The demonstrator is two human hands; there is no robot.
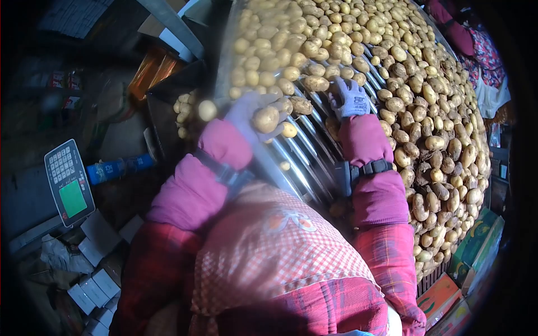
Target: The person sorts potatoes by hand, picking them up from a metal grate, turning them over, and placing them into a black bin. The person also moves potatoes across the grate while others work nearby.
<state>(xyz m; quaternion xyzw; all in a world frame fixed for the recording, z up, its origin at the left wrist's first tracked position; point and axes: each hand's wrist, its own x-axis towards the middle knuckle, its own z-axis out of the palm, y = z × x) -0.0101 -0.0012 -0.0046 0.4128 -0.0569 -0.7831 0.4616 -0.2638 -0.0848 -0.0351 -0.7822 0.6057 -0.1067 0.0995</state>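
Observation:
Potatoes (431, 143) lie in a thick layer over a rack of metal rollers (302, 159), whose bars show bare in front of me. My left hand (252, 115), in a pale glove and slightly blurred, is wrapped round a large potato (265, 119) at the rack's left side. Smaller potatoes touch its fingers. My right hand (351, 98), gloved too, is over the rollers with its fingers apart, just below several potatoes and holding none. One potato (207, 110) is left of my left hand, above a dark bin (158, 106) with more potatoes in it.
A scale display (70, 183) with a green screen stands at the left, beside a blue package (120, 169). Small white boxes (92, 291) are at the lower left. Another person (485, 53) is at the upper right. Coloured cartons (440, 299) lie at the lower right.

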